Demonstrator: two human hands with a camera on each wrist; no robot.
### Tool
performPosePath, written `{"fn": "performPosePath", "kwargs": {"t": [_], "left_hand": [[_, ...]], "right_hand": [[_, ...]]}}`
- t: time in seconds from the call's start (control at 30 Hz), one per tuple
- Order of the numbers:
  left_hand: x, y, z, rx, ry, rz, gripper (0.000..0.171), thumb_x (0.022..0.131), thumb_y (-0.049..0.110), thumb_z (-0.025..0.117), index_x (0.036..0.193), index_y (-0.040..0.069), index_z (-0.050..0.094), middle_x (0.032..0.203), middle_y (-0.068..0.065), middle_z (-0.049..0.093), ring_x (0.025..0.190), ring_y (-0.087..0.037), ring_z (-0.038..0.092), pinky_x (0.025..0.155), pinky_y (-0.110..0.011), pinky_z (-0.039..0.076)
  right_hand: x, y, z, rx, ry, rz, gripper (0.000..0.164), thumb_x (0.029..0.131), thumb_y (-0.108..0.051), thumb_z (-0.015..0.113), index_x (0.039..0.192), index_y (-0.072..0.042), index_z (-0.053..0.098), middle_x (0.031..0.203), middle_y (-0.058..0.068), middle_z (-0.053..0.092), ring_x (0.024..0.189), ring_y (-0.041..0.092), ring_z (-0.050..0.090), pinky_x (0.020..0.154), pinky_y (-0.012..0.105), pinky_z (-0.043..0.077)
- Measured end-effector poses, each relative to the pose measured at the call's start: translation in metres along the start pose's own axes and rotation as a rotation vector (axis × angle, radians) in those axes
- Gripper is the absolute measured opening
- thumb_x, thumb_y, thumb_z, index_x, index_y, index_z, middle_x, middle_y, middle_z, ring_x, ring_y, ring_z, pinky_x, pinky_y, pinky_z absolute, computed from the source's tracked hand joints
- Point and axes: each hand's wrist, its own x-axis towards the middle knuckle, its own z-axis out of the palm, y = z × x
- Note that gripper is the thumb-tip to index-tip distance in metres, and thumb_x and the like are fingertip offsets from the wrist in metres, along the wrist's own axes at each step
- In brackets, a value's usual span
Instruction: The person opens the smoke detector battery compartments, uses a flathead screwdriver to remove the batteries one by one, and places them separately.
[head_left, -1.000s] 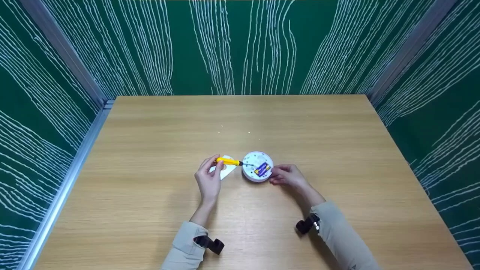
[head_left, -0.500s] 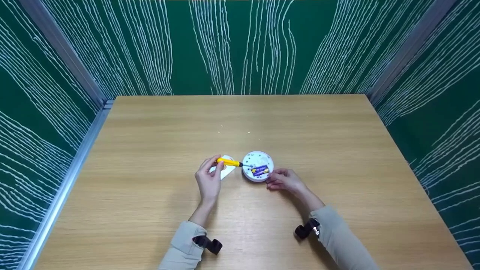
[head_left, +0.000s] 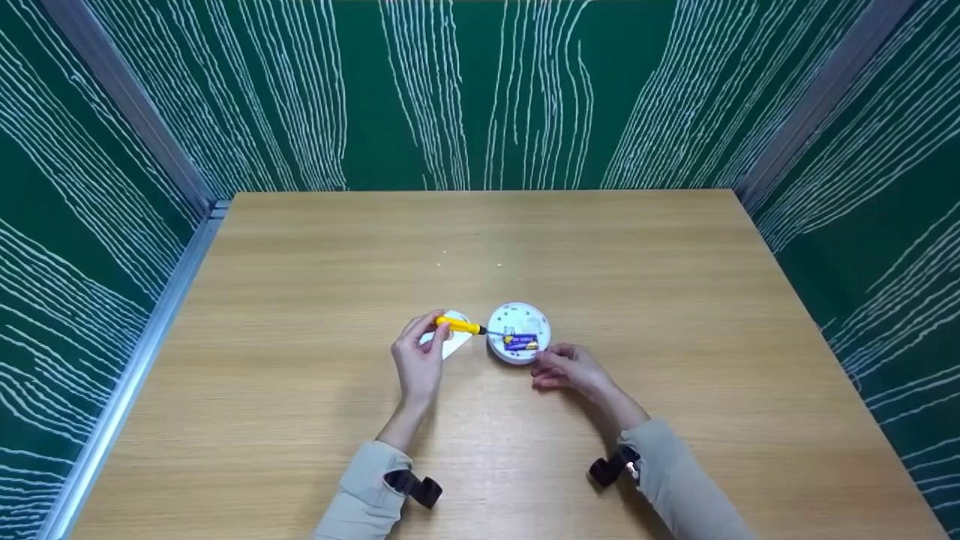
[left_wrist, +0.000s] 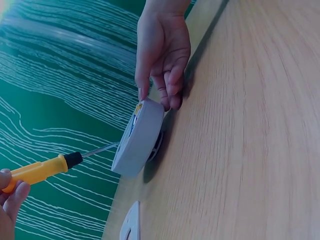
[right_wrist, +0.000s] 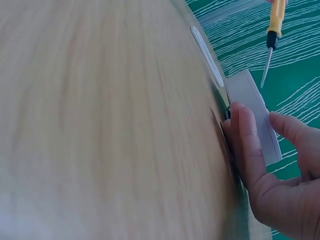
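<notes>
My left hand (head_left: 418, 364) pinches the yellow handle of a screwdriver (head_left: 459, 325) with a black collar. Its thin metal shaft points right, and the tip overlaps the face of a round white device (head_left: 514, 316). Purple and yellow batteries (head_left: 520, 343) lie in that face, among small dark holes. My right hand (head_left: 574, 367) holds the device by its near right rim. In the right wrist view the thumb of the right hand (right_wrist: 285, 195) is at the upper edge, with fingers along the underside. The device (left_wrist: 140, 142) is tilted just over the table in the left wrist view.
A flat white plate (head_left: 454, 346) lies on the wooden table (head_left: 315, 300), partly behind the left hand and screwdriver. Small white specks lie farther back. Green walls (head_left: 375, 97) with white lines stand behind the table and at both sides.
The round device has turned clockwise, its batteries going from slanted to nearly level. My right hand has shifted slightly toward me with the rim; the left hand and screwdriver have hardly moved.
</notes>
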Motion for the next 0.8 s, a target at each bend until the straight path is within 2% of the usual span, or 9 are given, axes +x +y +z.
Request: {"fn": "performPosePath", "kwargs": {"t": [0.17, 0.37, 0.47, 0.57, 0.7, 0.8], "left_hand": [[0.002, -0.002, -0.001, -0.007, -0.007, 0.017, 0.020, 0.078, -0.010, 0.060, 0.097, -0.014, 0.060, 0.092, -0.026, 0.059, 0.079, -0.032, 0.058, 0.066, -0.035, 0.052], [0.004, -0.025, -0.002, -0.007, -0.017, 0.033, 0.022, 0.078, -0.003, 0.063, 0.099, -0.011, 0.062, 0.092, -0.019, 0.061, 0.080, -0.027, 0.059, 0.065, -0.027, 0.052], [0.004, -0.022, -0.002, 0.006, -0.031, 0.016, 0.023, 0.078, -0.002, 0.063, 0.100, -0.010, 0.061, 0.093, -0.017, 0.061, 0.080, -0.025, 0.059, 0.066, -0.026, 0.052], [0.003, -0.011, -0.002, 0.014, -0.041, -0.001, 0.022, 0.078, -0.004, 0.062, 0.100, -0.011, 0.061, 0.093, -0.021, 0.061, 0.080, -0.027, 0.059, 0.067, -0.030, 0.052], [0.003, -0.001, -0.002, 0.018, -0.042, 0.043, 0.020, 0.078, -0.009, 0.060, 0.097, -0.015, 0.060, 0.090, -0.026, 0.059, 0.078, -0.032, 0.059, 0.066, -0.036, 0.052], [0.003, 0.003, -0.001, 0.038, -0.045, 0.068, 0.019, 0.078, -0.010, 0.060, 0.096, -0.016, 0.060, 0.088, -0.024, 0.060, 0.076, -0.033, 0.059, 0.064, -0.036, 0.052]], "right_hand": [[-0.002, 0.000, 0.001, -0.002, -0.008, 0.010, 0.040, 0.087, -0.016, 0.056, 0.109, 0.014, 0.040, 0.084, 0.018, 0.062, 0.072, 0.023, 0.063, 0.069, 0.031, 0.052], [-0.002, -0.001, -0.001, 0.001, 0.010, 0.016, 0.042, 0.088, -0.013, 0.054, 0.113, 0.016, 0.037, 0.085, 0.020, 0.062, 0.071, 0.023, 0.063, 0.071, 0.032, 0.052], [-0.002, -0.002, -0.002, -0.002, 0.048, 0.006, 0.044, 0.088, -0.011, 0.054, 0.116, 0.016, 0.034, 0.086, 0.021, 0.061, 0.070, 0.023, 0.063, 0.070, 0.032, 0.052], [-0.003, -0.004, -0.004, 0.002, 0.079, -0.022, 0.044, 0.088, -0.010, 0.053, 0.117, 0.017, 0.032, 0.088, 0.023, 0.060, 0.069, 0.023, 0.062, 0.069, 0.033, 0.052], [-0.002, -0.007, -0.006, -0.019, 0.093, -0.063, 0.042, 0.088, -0.010, 0.053, 0.115, 0.016, 0.034, 0.087, 0.020, 0.060, 0.068, 0.023, 0.063, 0.066, 0.033, 0.053], [0.000, -0.009, -0.008, -0.048, 0.105, -0.080, 0.043, 0.089, -0.014, 0.053, 0.114, 0.016, 0.036, 0.086, 0.017, 0.061, 0.069, 0.023, 0.063, 0.065, 0.034, 0.053]]}}
